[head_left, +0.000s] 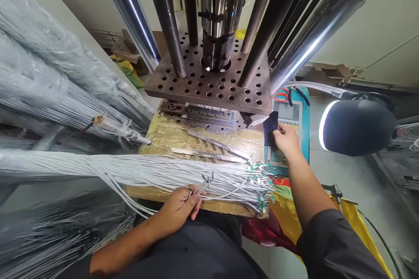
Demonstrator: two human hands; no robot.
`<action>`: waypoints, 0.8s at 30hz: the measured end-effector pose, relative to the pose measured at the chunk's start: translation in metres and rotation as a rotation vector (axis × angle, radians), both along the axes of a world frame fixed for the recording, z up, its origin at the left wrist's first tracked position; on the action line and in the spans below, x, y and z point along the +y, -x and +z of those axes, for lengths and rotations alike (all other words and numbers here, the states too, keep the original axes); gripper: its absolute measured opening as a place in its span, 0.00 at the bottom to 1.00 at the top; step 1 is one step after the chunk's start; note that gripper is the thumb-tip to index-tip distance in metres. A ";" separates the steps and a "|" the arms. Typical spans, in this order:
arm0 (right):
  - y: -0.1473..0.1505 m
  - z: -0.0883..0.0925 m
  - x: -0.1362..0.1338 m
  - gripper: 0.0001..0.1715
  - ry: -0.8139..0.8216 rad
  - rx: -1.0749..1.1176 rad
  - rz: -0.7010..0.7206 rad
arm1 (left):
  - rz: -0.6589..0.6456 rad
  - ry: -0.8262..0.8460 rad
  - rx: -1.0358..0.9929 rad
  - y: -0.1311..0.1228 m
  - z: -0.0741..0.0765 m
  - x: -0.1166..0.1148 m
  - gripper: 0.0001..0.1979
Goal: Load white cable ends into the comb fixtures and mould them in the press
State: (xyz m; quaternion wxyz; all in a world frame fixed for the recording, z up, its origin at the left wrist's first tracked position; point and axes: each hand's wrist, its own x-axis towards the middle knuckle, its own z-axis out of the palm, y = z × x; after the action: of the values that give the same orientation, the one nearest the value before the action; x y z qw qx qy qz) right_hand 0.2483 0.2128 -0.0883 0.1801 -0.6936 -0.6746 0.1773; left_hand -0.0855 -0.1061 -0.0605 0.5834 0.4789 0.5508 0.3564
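Left grip (pixel 182 205) is closed on a few white cables (pixel 225 181) at the near edge of the surface (pixel 163 136), their connector ends just to its right. Right grip (pixel 286 140) rests against the control panel (pixel 291 115), well apart from the cables. How far it is closed cannot be told.

- Left hand (pixel 180 207): bare and uncovered; thumbnail visible, cut short.
- Left forearm (pixel 131 244): bare along its whole visible length, out to the lower edge of the view.
- Right hand (pixel 286 139): bare and uncovered, seen from the back.
- Right forearm (pixel 304 183): bare from the wrist up to the sleeve hem.
- Sleeve (pixel 337 244): dark grey-black fabric, plain, with the hem near the elbow and soft folds along the upper arm.
- Dark garment (pixel 203 248): same tone as the sleeve, plain and lightly creased, covering the body between the two arms.
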 end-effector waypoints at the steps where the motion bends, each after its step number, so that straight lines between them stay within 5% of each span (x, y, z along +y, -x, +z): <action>1: 0.001 0.000 -0.001 0.33 -0.024 -0.037 -0.001 | 0.003 -0.005 0.004 0.000 0.001 0.000 0.27; 6: 0.012 0.008 -0.005 0.33 -0.058 -0.179 0.005 | 0.001 0.063 -0.028 0.001 -0.003 -0.002 0.27; 12: 0.005 0.018 -0.034 0.42 -0.072 -0.028 -0.046 | 0.040 0.108 -0.103 0.000 -0.010 0.000 0.28; 15: -0.013 0.026 -0.087 0.35 -0.233 0.156 -0.007 | 0.022 0.060 -0.077 0.000 -0.004 0.001 0.28; 19: -0.030 0.053 -0.190 0.21 -0.378 0.365 0.119 | 0.014 0.005 -0.125 -0.001 0.011 -0.008 0.26; 22: -0.014 0.072 -0.261 0.23 -0.366 0.522 0.156 | -0.097 0.034 -0.178 -0.006 0.021 -0.019 0.26; 24: 0.013 0.076 -0.293 0.28 -0.297 0.619 0.307 | -0.206 0.039 -0.181 -0.011 0.027 -0.025 0.26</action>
State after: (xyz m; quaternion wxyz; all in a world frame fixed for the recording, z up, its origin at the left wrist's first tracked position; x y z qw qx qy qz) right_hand 0.2350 -0.0802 -0.0125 0.4454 -0.4645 -0.7025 0.3039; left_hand -0.0741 -0.1308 -0.0336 0.6732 0.4874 0.4508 0.3257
